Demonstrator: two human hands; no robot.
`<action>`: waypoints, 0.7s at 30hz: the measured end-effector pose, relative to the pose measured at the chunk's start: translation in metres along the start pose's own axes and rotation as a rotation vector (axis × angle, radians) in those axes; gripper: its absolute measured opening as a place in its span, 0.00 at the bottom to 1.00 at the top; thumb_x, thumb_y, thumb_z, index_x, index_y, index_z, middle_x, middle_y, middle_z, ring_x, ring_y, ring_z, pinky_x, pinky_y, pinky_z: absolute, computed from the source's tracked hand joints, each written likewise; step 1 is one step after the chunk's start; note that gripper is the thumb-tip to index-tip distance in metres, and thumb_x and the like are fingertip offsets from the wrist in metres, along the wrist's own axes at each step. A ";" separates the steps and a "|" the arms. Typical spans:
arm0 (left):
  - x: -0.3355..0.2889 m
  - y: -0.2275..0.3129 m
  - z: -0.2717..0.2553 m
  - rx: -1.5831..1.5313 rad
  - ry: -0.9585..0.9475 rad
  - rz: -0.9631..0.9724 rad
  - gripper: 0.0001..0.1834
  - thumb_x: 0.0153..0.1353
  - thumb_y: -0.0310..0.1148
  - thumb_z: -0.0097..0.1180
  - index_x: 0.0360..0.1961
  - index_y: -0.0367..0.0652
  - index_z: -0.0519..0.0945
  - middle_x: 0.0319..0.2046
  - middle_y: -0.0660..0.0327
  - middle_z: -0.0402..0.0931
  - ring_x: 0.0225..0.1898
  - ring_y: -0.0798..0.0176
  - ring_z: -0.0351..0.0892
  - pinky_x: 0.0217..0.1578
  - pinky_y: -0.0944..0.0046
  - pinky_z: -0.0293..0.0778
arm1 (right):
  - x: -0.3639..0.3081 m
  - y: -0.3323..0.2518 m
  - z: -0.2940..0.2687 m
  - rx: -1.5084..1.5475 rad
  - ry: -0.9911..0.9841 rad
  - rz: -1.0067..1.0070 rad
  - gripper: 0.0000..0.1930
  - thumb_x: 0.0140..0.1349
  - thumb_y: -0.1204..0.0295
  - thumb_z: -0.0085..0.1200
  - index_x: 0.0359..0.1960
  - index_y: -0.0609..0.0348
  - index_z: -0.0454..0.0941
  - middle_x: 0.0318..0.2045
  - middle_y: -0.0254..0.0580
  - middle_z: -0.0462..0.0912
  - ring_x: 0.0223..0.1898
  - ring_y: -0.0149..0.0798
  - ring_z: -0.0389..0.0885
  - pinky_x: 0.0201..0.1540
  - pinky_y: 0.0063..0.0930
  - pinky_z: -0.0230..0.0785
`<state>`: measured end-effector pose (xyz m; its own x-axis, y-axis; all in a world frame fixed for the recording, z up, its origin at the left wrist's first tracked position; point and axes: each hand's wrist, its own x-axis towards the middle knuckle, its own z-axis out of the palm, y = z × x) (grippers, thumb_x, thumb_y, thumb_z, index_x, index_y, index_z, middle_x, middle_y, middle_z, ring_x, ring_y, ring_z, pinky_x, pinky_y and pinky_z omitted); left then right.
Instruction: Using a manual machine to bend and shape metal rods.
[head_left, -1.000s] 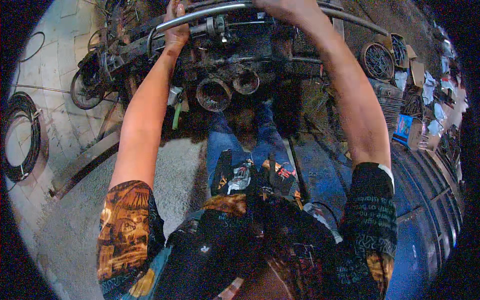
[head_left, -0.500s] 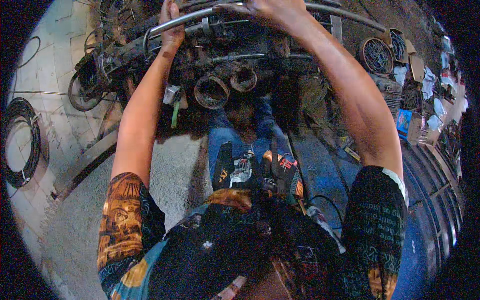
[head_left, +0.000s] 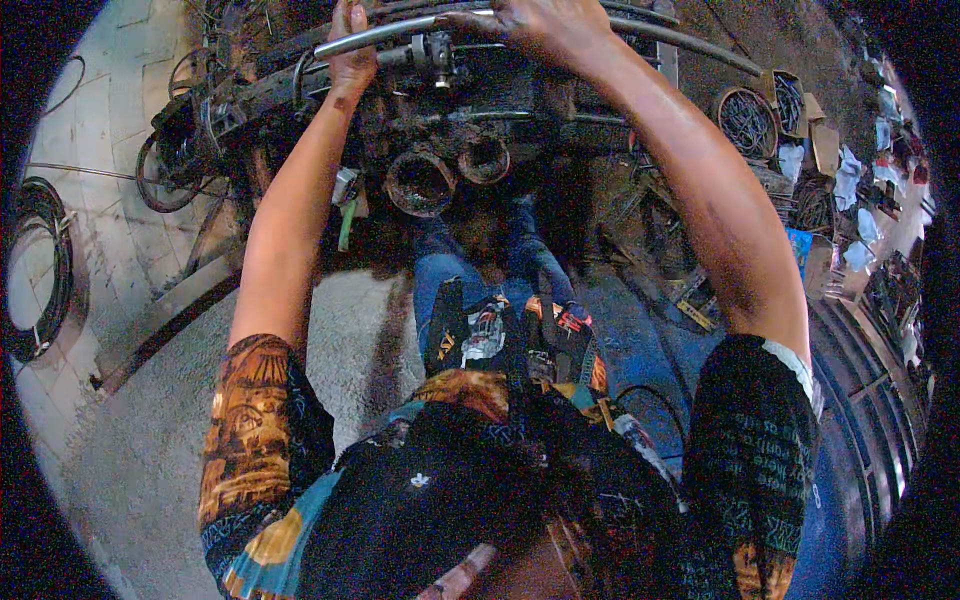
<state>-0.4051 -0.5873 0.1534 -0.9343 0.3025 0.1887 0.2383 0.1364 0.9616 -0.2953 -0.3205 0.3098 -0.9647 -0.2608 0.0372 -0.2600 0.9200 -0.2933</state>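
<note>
So your right hand was wrapped over a shiny metal bar, roughly mid-length, thumb side toward the bar's left end. Your left hand was up near that left end, with the bar crossing in front of the palm; the fingers ran up to the top of the view, so I couldn't tell how tightly you had it. The bar itself sat across the top, curving a bit from the fisheye. Right under it, between your hands, was a clamp-looking metal fitting, and the dark, grimy machine frame stuck out past its left end. Further below the bar you had two round, rusty openings side by side, a bigger one and a smaller one, plus some green strip hanging under the left end. Just below the bar's right end was a round basket full of thin metal bits. Way out left and lower than the bar, a coil of black hose was on the floor.
</note>
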 end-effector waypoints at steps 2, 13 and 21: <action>-0.001 0.008 0.008 0.044 -0.012 -0.001 0.28 0.69 0.47 0.41 0.60 0.36 0.61 0.51 0.56 0.72 0.52 0.62 0.69 0.57 0.63 0.62 | -0.001 -0.001 -0.002 -0.007 -0.004 0.027 0.22 0.60 0.52 0.47 0.23 0.59 0.81 0.26 0.49 0.82 0.33 0.48 0.82 0.35 0.42 0.73; 0.008 -0.005 0.001 0.142 0.129 -0.037 0.29 0.68 0.48 0.42 0.61 0.36 0.63 0.53 0.52 0.71 0.54 0.58 0.71 0.55 0.61 0.65 | 0.007 -0.006 -0.009 0.045 -0.129 0.052 0.12 0.53 0.65 0.50 0.23 0.60 0.81 0.24 0.51 0.81 0.31 0.50 0.82 0.33 0.42 0.73; 0.008 -0.004 0.002 0.243 0.144 -0.014 0.27 0.68 0.46 0.41 0.60 0.36 0.64 0.51 0.53 0.73 0.53 0.58 0.72 0.55 0.61 0.65 | 0.003 0.004 0.000 0.013 -0.012 0.008 0.10 0.51 0.67 0.51 0.22 0.60 0.80 0.24 0.50 0.81 0.30 0.50 0.81 0.31 0.42 0.73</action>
<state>-0.4131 -0.5834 0.1508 -0.9617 0.1648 0.2191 0.2659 0.3666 0.8916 -0.2990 -0.3179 0.3086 -0.9660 -0.2576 0.0232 -0.2521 0.9179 -0.3064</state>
